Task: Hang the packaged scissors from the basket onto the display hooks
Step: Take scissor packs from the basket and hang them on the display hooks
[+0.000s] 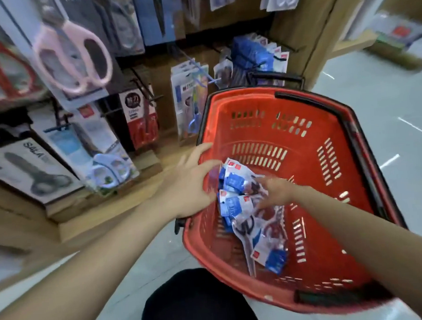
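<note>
Fingers (206,165) of the left hand (194,185) are spread wide and straight. The hand lies over the left rim of the basket (304,184), and its fingertips reach the edge of the packs (241,199) inside without closing on any of them. The right hand (277,190) reaches in from the other side. Its fingers are splayed down onto the top of the same pile, but motion blur makes it impossible to tell whether they pinch a pack or only rest on it.

The packs are blue and white scissors packs. They lie in a loose heap on the basket floor, toward its left wall, overlapping one another. One longer pack with dark-handled scissors trails toward the near rim. The basket is red plastic with slotted walls and black handles (309,100) folded down along its rim, and it sits tilted on the pale floor (374,117) just beside the display.

On the display, black hooks (147,89) stick out from a wooden back panel. Some carry hanging packs, among them a row of blue ones (255,54) above the far rim of the basket. Large pink scissors (72,59) hang at the upper left. A dark knee (195,302) shows at the bottom.
</note>
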The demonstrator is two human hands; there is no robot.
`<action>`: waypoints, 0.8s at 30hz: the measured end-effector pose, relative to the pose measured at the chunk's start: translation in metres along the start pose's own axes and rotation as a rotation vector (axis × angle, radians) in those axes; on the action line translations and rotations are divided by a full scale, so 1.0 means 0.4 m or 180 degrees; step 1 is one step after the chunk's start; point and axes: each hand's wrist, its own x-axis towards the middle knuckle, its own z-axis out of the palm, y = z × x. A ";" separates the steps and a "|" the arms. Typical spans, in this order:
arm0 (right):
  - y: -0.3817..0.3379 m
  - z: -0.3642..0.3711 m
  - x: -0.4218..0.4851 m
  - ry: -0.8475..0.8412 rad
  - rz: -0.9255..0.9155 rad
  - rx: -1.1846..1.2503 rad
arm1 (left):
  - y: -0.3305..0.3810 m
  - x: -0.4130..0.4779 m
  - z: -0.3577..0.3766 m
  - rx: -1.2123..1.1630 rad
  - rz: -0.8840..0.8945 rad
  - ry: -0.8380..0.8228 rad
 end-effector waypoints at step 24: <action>0.034 0.017 0.204 -0.0176 0.0518 0.2298 | -0.025 0.002 -0.046 0.0173 -0.0619 0.0136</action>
